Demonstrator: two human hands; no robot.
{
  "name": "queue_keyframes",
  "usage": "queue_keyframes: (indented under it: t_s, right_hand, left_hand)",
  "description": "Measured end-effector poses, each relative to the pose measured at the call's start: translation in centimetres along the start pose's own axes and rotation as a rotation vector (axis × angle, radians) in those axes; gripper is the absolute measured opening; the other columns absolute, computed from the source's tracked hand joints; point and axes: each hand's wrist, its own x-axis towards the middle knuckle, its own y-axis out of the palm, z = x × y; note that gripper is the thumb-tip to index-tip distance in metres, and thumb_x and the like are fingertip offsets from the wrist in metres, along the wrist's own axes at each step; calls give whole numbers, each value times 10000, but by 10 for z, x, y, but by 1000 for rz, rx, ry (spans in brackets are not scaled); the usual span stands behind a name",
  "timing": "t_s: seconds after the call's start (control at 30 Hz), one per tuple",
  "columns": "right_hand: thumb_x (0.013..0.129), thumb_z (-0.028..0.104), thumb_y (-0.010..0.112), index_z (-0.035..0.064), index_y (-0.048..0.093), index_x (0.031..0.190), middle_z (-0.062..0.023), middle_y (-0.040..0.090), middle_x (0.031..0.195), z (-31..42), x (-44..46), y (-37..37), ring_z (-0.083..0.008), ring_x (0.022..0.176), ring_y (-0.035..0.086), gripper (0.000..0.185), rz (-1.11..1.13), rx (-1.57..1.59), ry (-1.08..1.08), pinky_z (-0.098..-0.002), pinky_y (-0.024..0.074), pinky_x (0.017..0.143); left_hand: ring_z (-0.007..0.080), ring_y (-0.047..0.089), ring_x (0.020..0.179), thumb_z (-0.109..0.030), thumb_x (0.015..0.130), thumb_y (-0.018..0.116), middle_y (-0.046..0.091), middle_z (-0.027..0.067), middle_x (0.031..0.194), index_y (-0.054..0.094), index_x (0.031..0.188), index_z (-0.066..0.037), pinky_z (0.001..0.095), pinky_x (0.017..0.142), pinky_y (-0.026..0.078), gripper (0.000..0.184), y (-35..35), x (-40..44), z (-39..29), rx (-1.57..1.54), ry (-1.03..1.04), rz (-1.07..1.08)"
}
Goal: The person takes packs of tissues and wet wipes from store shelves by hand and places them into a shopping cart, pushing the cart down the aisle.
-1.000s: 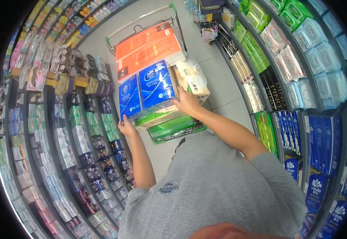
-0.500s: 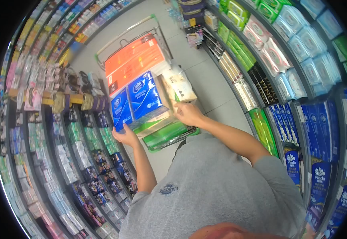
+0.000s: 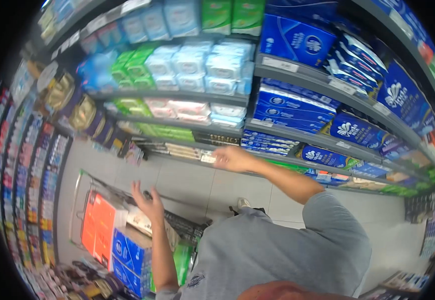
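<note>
My left hand [image 3: 148,201] is raised beside the shopping cart [image 3: 80,200], fingers spread and nothing in them. My right hand [image 3: 231,159] is held out in front of the lower shelves, its fingers loosely bent and slightly blurred, with nothing visible in it. In the cart lie orange tissue packs [image 3: 97,225], blue tissue packs [image 3: 127,252], a cream-coloured pack [image 3: 140,220] and a green pack [image 3: 181,262]. My left forearm partly hides the cream and green packs.
A shelf rack ahead holds light-blue wipes packs [image 3: 190,65], blue tissue packs [image 3: 297,42], and blue Vinda packs [image 3: 360,127]. Purple-and-gold items [image 3: 85,111] hang at the rack's end. More shelves [image 3: 30,165] stand on the left. Grey floor tiles [image 3: 227,192] lie between.
My view has turned right toward the shelf rack, so the cart now appears at lower left. Both hands have come off the packs in the cart; my left hand has opened wide.
</note>
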Motion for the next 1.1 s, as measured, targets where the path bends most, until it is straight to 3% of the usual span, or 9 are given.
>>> queue_keyframes:
  t_s: [0.13,0.27,0.4,0.47,0.53,0.73,0.93,1.0,1.1]
  right_hand:
    - [838,227,709,3,646,1102,-147,698,903,6,-22,-114,-228,794,677,351,-400,52,-36,-334,529,707]
    - [856,171,705,22,647,1137,-127,689,1024,33,-58,-209,-194,927,663,323,-701,-19,-126,-306,523,843]
    - [850,168,691,-31,610,1166,-184,610,1211,36,-71,-284,-281,1093,617,382,-1080,-203,-118,-371,498,938]
    - [790,229,714,-84,521,1241,-276,520,1286,28,-67,-306,-383,1201,517,582,-1245,-291,-28,-431,415,1021]
    - [783,235,713,-120,411,1327,-317,425,1369,27,-60,-314,-421,1298,409,717,-1283,-325,84,-445,341,1086]
    - [778,223,704,-136,256,1402,-353,315,1427,3,-35,-324,-451,1343,327,847,-1362,-241,129,-448,289,1121]
    - [777,212,698,-140,214,1420,-352,338,1409,-7,-31,-322,-449,1323,354,879,-1387,-182,89,-431,295,1116]
    - [788,241,703,-104,259,1427,-331,413,1358,-7,-33,-316,-422,1263,443,852,-1452,-277,60,-412,349,1074]
    - [793,195,687,-116,263,1414,-309,403,1343,-3,-43,-305,-412,1260,432,814,-1447,-192,43,-411,349,1071]
  left_hand:
    - [394,445,1275,-30,815,657,468,236,1376,515,1260,28,435,1067,336,470,73,65,-98,-226,276,142]
    - [354,473,1258,-33,814,672,505,199,1350,532,1257,-5,407,1050,362,465,132,114,-207,-378,508,186]
    - [374,492,1234,-89,798,686,515,227,1324,531,1252,6,418,1040,379,489,190,153,-293,-551,637,219]
    - [361,498,1239,-151,783,705,524,231,1322,520,1278,19,398,1040,384,555,217,170,-329,-652,486,327]
    - [347,502,1243,-195,775,711,528,237,1325,479,1323,44,389,1037,389,641,248,190,-355,-679,434,347]
    - [324,527,1222,-158,764,707,531,263,1312,387,1378,80,379,1002,424,733,279,219,-400,-726,239,444]
    - [280,589,1114,-69,751,693,566,261,1239,365,1367,113,341,911,488,722,292,226,-404,-1042,160,603]
    - [280,596,1094,-61,745,691,571,255,1231,377,1352,114,343,902,493,706,283,218,-401,-1047,153,561]
    - [269,613,1053,-58,736,691,601,232,1184,429,1311,96,341,878,499,650,280,212,-391,-1004,186,457]
